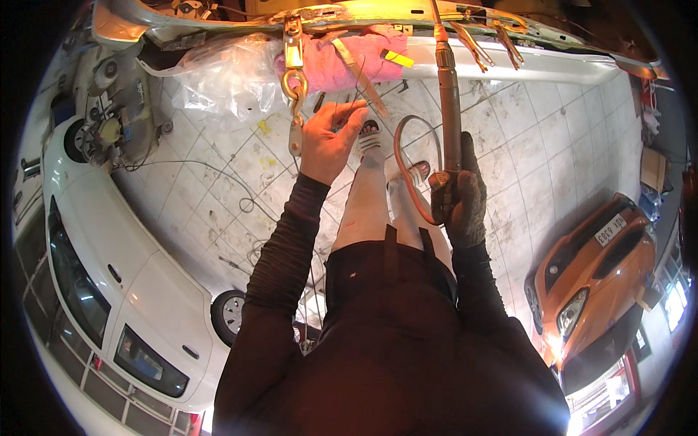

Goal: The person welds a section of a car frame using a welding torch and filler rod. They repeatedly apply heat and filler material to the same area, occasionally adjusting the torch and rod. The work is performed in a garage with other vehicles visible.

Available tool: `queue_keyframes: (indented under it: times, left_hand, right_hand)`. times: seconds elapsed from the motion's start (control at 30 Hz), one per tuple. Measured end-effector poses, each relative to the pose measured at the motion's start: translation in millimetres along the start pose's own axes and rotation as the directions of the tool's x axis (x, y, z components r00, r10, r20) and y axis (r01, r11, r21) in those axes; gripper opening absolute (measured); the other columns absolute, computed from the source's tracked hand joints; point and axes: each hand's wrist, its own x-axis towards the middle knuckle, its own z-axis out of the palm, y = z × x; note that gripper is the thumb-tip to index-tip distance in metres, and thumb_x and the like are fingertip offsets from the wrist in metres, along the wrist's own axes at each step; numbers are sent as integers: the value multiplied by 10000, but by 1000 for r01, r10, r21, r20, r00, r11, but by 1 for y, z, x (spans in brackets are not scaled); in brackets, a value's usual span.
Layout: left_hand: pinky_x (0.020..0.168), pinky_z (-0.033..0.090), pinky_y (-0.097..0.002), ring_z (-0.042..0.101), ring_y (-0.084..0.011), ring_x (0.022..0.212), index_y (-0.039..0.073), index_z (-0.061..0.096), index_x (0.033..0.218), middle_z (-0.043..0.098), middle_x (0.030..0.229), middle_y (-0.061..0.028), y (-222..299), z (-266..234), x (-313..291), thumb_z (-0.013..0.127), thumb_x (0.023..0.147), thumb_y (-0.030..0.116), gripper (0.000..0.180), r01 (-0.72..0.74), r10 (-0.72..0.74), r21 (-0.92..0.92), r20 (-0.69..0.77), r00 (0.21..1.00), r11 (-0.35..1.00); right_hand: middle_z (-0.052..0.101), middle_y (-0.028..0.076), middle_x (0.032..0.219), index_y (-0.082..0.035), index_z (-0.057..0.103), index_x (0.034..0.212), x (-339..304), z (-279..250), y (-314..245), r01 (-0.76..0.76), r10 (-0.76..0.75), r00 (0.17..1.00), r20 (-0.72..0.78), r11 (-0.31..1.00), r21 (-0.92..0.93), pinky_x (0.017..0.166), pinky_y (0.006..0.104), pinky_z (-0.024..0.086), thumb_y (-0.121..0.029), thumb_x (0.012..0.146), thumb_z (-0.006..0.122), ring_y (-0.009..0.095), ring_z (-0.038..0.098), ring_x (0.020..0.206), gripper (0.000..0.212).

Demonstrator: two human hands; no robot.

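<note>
My right hand, in a dark glove, is wrapped round the grip of a long grey welding torch with a copper-coloured neck. Its neck reaches up to the car body edge, which glows yellow at the top. A reddish hose loops beside the torch. My bare left hand is closed, thumb against fingers, pinching what looks like a thin metal rod pointing up. Just left of that hand hangs a metal pull clamp with a hook and shackle, fixed to the body edge.
A pink towel and clear plastic sheet cover the panel; a flat wooden-looking tool and yellow strip lie on the towel. Locking pliers grip the edge. A white car and orange car flank me. A cable crosses the tiles.
</note>
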Motion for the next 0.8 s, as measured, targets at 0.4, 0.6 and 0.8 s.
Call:
queue_keyframes:
  times: [0.4, 0.6, 0.8]
  left_hand:
    - [801, 532, -249, 662, -92, 876, 27, 773, 1199, 705, 979, -25, -30, 12, 40, 763, 999, 192, 260, 119, -113, -71, 89, 990, 990]
    - [771, 540, -280, 683, -130, 852, 16, 777, 1186, 680, 919, -47, -30, 18, 60, 790, 961, 189, 285, -2, 5, -28, 132, 991, 1000]
    - [687, 533, -313, 678, -165, 738, 39, 799, 1127, 696, 834, -74, -35, 22, 67, 836, 905, 210, 282, -127, 132, -55, 88, 987, 990]
  right_hand:
    - [656, 32, 858, -131, 328, 1665, 28, 38, 0, -109, 108, 994, 18, 987, 119, 501, 243, 445, -405, 1034, 650, 70, 527, 581, 760]
    - [621, 7, 854, -49, 447, 1579, 33, 6, 45, -103, 90, 993, -76, 974, -201, 599, 238, 475, -389, 1080, 542, 71, 588, 704, 611]
    - [667, 35, 859, -53, 335, 1643, 38, 43, 13, -67, 67, 998, 17, 998, -15, 540, 242, 454, -438, 1018, 656, 74, 546, 614, 801]
